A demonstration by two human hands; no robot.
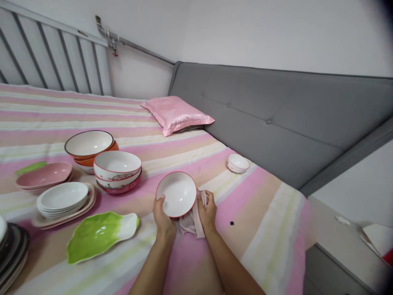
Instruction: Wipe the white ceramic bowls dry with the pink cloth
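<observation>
My left hand [162,217] grips the near-left rim of a white bowl with a red rim [176,193], tilted so its inside faces me, above the striped bed. My right hand [207,211] is closed on a pale pink cloth [190,223] pressed against the bowl's right underside. The cloth hangs down between my two hands.
On the striped bedsheet [260,213] to the left lie stacked red-rimmed bowls [117,170], an orange bowl stack [89,147], pink plates [44,175], white plates [63,198], a green leaf-shaped dish [98,234] and dark plates [10,250]. A small bowl [237,163] sits near the grey headboard [276,119]; a pink pillow [176,112] lies behind.
</observation>
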